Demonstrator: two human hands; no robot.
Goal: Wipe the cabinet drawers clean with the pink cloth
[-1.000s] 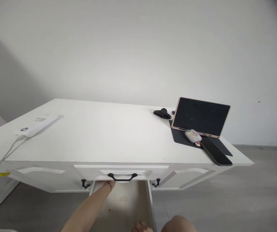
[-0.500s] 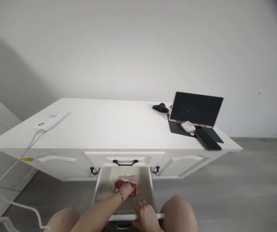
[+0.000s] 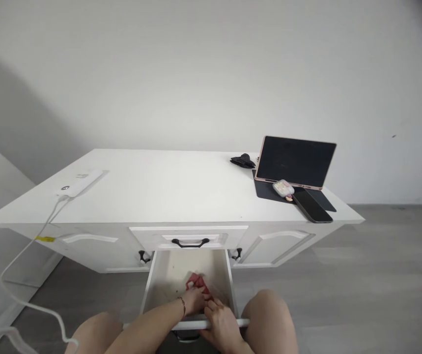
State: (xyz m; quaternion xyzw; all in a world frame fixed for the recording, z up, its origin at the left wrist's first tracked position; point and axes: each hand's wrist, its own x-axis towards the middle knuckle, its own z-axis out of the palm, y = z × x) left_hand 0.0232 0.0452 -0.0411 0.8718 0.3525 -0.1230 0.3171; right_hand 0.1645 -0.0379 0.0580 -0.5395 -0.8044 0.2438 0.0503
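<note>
Inside the pulled-out white drawer (image 3: 174,263), my left hand (image 3: 195,300), with a bracelet at its wrist, is closed on a red, crumpled piece of fabric (image 3: 196,280). Part of the fabric is hidden under the fingers, so its exact kind cannot be made out. My right hand (image 3: 222,322) grips the drawer's front edge, with its fingers over the inside and the thumb on the outer side. Its fingertips lie close to the fabric and to my left hand.
A white cabinet top (image 3: 159,187) carries a power bank (image 3: 81,183) with a white cable (image 3: 22,307) on the left. To the right are a tablet (image 3: 295,162) on a dark cover, a small case (image 3: 283,188), a phone (image 3: 312,205) and a folded black item (image 3: 243,161).
My left hand has moved the red fabric towards the drawer's front, near my right hand. The pale pink cloth seen beside it before is no longer visible. My right hand stays on the front edge.
</note>
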